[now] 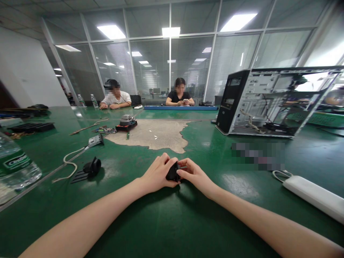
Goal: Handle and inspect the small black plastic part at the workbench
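My left hand [158,172] is closed around a small black plastic part [171,174], just above the green tabletop. From the other side, my right hand [192,174] grips the part's right edge between thumb and fingers. The part's exact kind cannot be made out, since fingers cover much of it. Left of my hands lies another black plastic piece [92,166] with a round section and flat slats. Beyond it is a small metal bracket [95,140] with a pale cable [67,161] beside it.
An open computer case [236,104] stands at right, behind a white power strip [314,195]. A water bottle [18,161] is at near left. Past a bare tabletop patch [166,134] sits a round-topped device [126,122]. Two people [118,98] sit across the table.
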Motion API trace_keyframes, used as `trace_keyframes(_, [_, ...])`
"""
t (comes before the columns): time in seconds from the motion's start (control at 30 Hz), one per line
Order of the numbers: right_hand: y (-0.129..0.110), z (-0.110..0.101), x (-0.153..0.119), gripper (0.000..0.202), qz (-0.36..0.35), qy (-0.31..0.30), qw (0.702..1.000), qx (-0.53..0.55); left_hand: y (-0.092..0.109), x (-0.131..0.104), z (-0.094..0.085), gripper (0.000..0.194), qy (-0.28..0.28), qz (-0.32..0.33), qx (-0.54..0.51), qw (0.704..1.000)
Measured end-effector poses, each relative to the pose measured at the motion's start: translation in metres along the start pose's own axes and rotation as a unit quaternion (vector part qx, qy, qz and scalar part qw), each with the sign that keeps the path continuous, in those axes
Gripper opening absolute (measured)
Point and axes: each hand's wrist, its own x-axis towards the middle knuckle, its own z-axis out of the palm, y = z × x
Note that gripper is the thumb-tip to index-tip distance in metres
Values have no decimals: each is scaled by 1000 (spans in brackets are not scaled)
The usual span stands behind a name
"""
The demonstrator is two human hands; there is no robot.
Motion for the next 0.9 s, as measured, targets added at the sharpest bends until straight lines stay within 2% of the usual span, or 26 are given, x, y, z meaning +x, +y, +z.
trace_keyframes(0.2, [0,-1,-1,25,-16,12,1000,-14,0,-1,1,65,-20,-17,-67,997])
trace_keyframes(0.37, [-1,-2,-1,26,-16,16,1000,-2,1,-1,5,70,8,-5,-100,995])
trace_keyframes(0.53, [3,-3,2,26,-24,25,999,1,0,1,5,61,39,31,-126,991])
trace_keyframes(0.9, [0,-1,0,27,-46,2,999,15,0,0,9,57,60,-5,-112,992])
